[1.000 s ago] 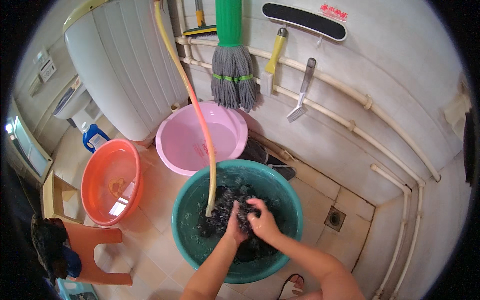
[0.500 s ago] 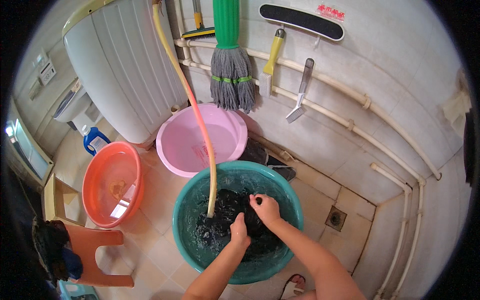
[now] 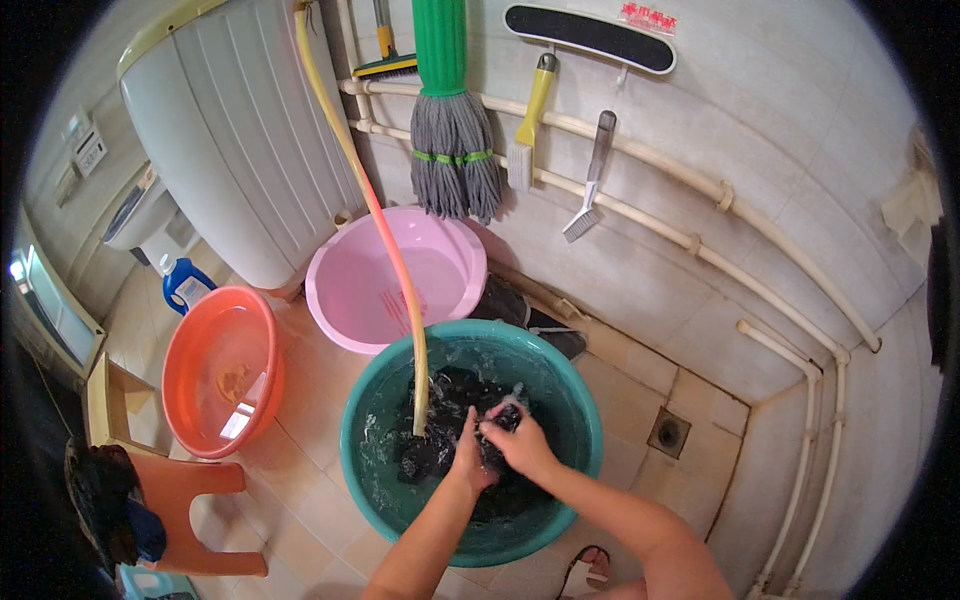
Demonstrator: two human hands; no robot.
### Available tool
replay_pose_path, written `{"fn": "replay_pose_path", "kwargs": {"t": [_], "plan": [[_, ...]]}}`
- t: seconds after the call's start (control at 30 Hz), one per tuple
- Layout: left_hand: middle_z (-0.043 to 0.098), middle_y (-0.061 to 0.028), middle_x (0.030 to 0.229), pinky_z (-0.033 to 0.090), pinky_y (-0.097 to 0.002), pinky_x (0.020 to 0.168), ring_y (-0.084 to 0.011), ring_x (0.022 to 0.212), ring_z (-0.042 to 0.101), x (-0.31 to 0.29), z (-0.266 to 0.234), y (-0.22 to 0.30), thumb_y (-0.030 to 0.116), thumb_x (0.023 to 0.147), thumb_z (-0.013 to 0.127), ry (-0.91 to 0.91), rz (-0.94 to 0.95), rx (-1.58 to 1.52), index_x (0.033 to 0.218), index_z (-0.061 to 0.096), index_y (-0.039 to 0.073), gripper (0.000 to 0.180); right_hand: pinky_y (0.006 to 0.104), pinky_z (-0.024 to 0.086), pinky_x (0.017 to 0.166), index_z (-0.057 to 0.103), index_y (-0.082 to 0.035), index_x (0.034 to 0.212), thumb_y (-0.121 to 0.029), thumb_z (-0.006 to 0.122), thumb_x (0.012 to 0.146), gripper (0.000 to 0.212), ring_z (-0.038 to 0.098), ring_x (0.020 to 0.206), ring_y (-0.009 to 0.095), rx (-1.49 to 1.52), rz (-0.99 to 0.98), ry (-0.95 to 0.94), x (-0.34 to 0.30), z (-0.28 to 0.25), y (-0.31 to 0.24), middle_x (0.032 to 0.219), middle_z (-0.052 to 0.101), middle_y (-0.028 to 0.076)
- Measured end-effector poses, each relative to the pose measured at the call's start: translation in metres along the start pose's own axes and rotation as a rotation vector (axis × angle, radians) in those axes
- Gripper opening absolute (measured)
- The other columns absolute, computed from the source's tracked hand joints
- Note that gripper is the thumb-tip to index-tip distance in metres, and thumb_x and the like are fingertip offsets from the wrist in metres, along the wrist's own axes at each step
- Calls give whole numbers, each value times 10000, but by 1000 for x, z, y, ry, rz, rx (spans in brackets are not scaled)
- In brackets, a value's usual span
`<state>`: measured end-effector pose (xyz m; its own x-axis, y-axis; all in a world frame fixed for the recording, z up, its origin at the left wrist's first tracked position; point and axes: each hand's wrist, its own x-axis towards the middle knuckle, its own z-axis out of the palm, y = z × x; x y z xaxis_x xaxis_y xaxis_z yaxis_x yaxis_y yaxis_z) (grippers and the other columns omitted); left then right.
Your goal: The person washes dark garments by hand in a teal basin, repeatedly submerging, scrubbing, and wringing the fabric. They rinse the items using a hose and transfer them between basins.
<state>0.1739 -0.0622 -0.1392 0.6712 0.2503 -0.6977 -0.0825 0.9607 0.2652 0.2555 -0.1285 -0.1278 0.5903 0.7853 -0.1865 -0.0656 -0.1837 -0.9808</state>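
A teal basin [image 3: 360, 500] of water stands on the floor in front of me, with a dark, wet cloth [image 3: 440, 455] bunched in it. Both my hands are over the middle of the basin, close together. My left hand [image 3: 470, 455] grips part of the cloth, its fingers pointing away from me. My right hand [image 3: 522, 445] is closed round another fold, with wet cloth showing between the two hands. A pale yellow hose [image 3: 419, 390] with a reddish stretch hangs down into the basin, its end beside the cloth. What kind of cloth it is, I cannot tell.
Behind stands a pink basin [image 3: 330, 270]; left is an orange basin [image 3: 180, 400] holding water, near a blue bottle [image 3: 186, 285]. An orange stool [image 3: 190, 510] carries dark clothes. A mop [image 3: 455, 150] and brushes [image 3: 590, 185] hang by wall pipes. A floor drain [image 3: 668, 433] lies right.
My hands have come closer together, the right one moving left and nearer to me. The cloth between them has shifted. The whole view has moved slightly.
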Motion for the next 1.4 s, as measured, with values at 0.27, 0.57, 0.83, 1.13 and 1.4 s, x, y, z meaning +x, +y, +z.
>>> {"fn": "replay_pose_path", "kwargs": {"t": [0.27,0.57,0.83,1.13,1.4], "plan": [[568,-94,1041,448,-420,804,-246,930,554,39,-60,-34,383,869,453,-283,372,-221,1042,560,56,386,383,491,557,609,-88,800,-306,638,788,220,615,676,317,-525,-556,-9,-35,17,-54,827,639,111],[608,-232,671,481,-410,642,-342,680,623,-45,42,-10,189,682,602,400,551,1288,669,597,-61,250,412,439,837,453,-4,1143,-521,657,727,695,558,968,322,-427,201,-36,16,-62,-65,1021,590,175],[598,-227,942,470,-426,773,-375,851,589,-31,25,-46,166,714,610,134,813,1636,971,583,-16,316,387,434,880,509,-149,1212,-117,669,640,596,504,1074,349,-460,195,-85,29,-39,-1,1221,479,159],[515,-124,1098,433,-346,831,-229,1000,509,-7,-17,-14,295,817,621,558,567,567,1119,439,19,448,397,408,924,477,-120,1249,-238,756,639,681,499,1103,311,-597,301,101,35,-17,29,1209,498,182],[619,-96,977,472,-381,816,-228,871,596,-27,2,19,480,846,521,-387,82,-214,1053,590,48,484,337,476,761,592,-130,998,-206,711,689,340,582,893,264,-406,-353,-371,-56,8,-73,938,550,62]]}}
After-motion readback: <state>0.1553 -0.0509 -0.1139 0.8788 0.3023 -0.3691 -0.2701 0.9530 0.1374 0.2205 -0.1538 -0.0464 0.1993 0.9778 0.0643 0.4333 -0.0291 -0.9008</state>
